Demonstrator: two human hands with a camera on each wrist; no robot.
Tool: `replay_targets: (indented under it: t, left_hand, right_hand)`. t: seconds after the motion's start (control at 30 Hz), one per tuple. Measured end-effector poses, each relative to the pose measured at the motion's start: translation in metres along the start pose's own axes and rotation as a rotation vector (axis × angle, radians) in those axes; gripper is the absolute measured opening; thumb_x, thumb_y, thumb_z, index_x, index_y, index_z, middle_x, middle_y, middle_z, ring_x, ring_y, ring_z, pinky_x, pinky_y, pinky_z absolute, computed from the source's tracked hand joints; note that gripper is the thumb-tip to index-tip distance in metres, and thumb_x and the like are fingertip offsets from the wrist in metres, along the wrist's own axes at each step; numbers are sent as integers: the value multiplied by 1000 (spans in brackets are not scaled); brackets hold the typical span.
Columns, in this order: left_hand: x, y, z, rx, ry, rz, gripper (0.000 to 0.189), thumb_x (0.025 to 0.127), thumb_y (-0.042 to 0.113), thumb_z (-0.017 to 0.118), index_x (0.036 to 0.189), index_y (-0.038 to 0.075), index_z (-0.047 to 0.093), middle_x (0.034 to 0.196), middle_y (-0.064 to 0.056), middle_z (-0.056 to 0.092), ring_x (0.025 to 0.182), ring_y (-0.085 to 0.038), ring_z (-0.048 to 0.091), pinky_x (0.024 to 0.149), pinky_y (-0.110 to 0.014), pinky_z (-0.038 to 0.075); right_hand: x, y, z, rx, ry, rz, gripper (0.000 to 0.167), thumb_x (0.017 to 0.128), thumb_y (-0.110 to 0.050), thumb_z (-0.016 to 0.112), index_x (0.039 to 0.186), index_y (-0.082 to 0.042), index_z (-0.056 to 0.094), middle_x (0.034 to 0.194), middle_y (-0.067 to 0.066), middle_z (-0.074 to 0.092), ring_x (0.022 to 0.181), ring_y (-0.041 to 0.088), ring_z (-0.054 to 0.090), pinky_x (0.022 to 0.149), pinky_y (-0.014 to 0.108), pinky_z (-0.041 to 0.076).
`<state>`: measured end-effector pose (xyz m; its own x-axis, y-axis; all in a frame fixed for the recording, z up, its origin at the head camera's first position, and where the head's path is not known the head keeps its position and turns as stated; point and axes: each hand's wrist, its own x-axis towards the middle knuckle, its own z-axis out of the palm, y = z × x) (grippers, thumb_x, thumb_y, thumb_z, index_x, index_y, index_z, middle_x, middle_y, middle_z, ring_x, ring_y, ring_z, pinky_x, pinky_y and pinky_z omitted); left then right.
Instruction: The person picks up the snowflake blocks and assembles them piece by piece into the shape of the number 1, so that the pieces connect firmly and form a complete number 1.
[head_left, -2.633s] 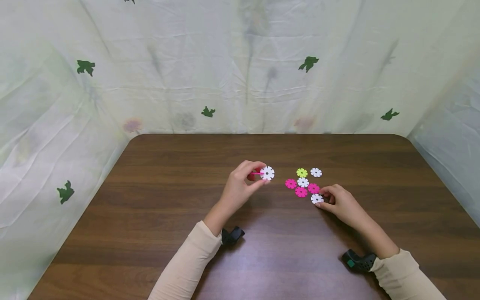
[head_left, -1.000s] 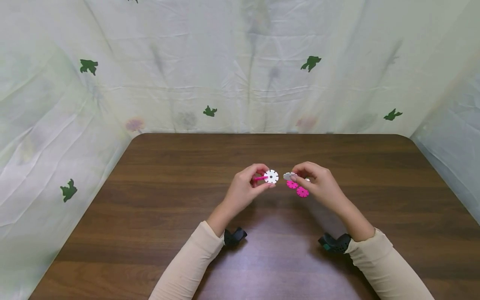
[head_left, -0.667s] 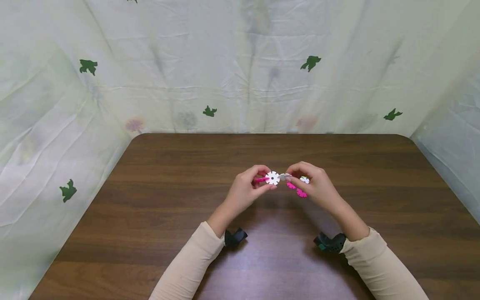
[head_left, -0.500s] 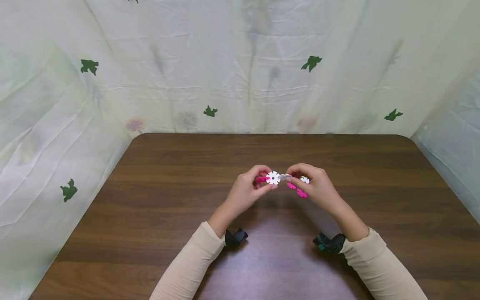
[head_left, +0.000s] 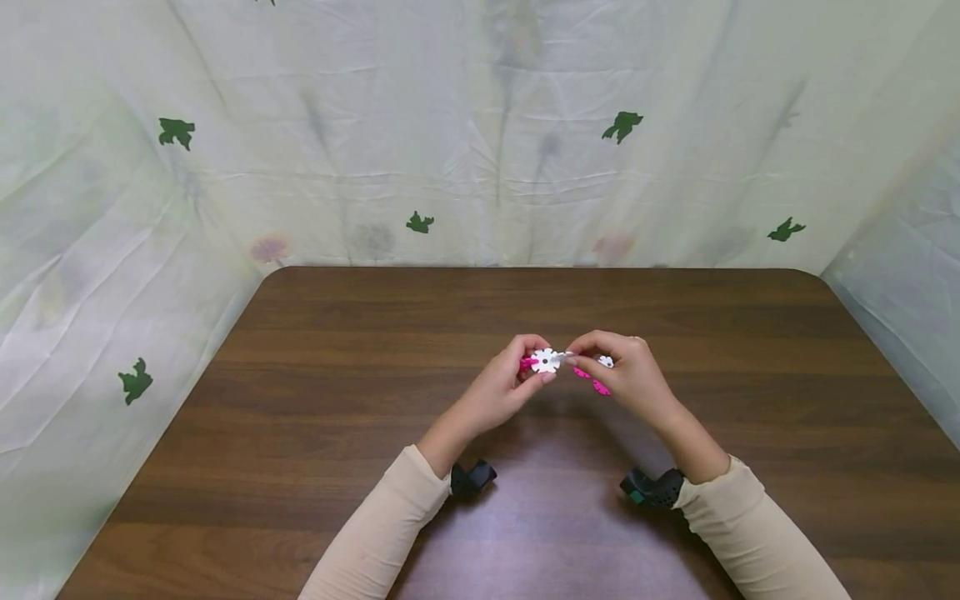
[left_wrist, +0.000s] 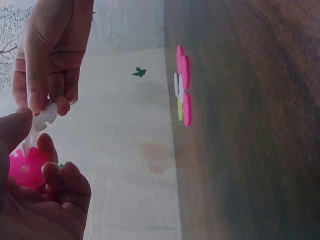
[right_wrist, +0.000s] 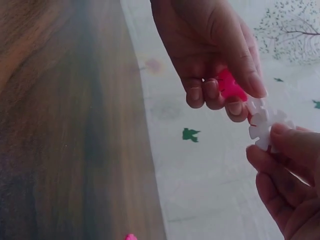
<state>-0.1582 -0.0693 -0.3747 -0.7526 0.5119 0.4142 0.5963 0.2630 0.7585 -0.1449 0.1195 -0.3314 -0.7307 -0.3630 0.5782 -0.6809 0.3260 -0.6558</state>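
My left hand (head_left: 497, 389) pinches a white notched disc (head_left: 545, 361), a flat snowflake-type building piece, joined to a pink disc (left_wrist: 27, 169). Between the thumb and fingers of my right hand (head_left: 633, 377) is a second white disc (right_wrist: 261, 132). Its slotted edge meets the first white disc, and the two stand at an angle to each other. Both hands are raised over the table, fingertips close together. More discs lie on the table beyond: pink discs (left_wrist: 185, 72), a yellow-green disc (left_wrist: 180, 110) and white ones. In the head view my right hand partly covers them.
The brown wooden table (head_left: 360, 400) spreads out on all sides. Pale cloth (head_left: 480, 133) with green bird shapes hangs behind it and at both sides. Black wrist cameras (head_left: 472, 477) sit on both wrists near the cuffs.
My right hand picked up a white disc from the table, carried it leftward, and brought it against the white disc in my left hand. The left hand shifted slightly right.
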Motion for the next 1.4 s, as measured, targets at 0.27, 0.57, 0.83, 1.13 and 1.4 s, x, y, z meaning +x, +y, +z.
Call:
replay_targets:
  t: [0.27, 0.57, 0.83, 1.13, 1.4]
  left_hand:
    - [0, 9, -3, 66, 59, -16, 36, 82, 10, 65, 112, -1, 49, 95, -5, 55, 72, -10, 49, 62, -24, 44]
    - [1, -3, -2, 56, 146, 52, 47, 75, 16, 74, 116, 7, 53, 112, -6, 52, 82, -12, 54, 69, -27, 47]
    - [1, -2, 0, 114, 199, 126, 47, 70, 12, 77, 111, 3, 56, 104, -6, 56, 86, -11, 54, 71, -19, 46]
    - [0, -2, 2, 166, 225, 156, 37, 71, 9, 77, 104, 5, 61, 95, -2, 57, 82, -8, 53, 69, -16, 45]
    - [1, -2, 2, 195, 235, 172, 32, 72, 9, 76, 100, 5, 62, 89, -1, 57, 80, -7, 52, 69, -14, 42]
  right_hand:
    - [-1, 2, 0, 21, 14, 35, 13, 71, 9, 69, 82, 2, 64, 72, 8, 62, 52, 17, 51, 45, 20, 41]
    - [-3, 5, 1, 113, 5, 121, 13, 74, 9, 67, 86, 5, 63, 77, 11, 62, 55, 14, 53, 43, 23, 42]
    - [-4, 8, 5, 202, -23, 199, 15, 75, 9, 65, 90, 8, 60, 78, 15, 60, 56, 17, 54, 39, 22, 37]
    - [-4, 9, 9, 332, -61, 258, 21, 76, 12, 63, 96, 10, 56, 84, 18, 57, 61, 16, 57, 46, 18, 41]
    - [-4, 4, 4, 257, -43, 242, 27, 75, 9, 66, 100, 8, 55, 87, 16, 57, 68, 19, 59, 46, 21, 40]
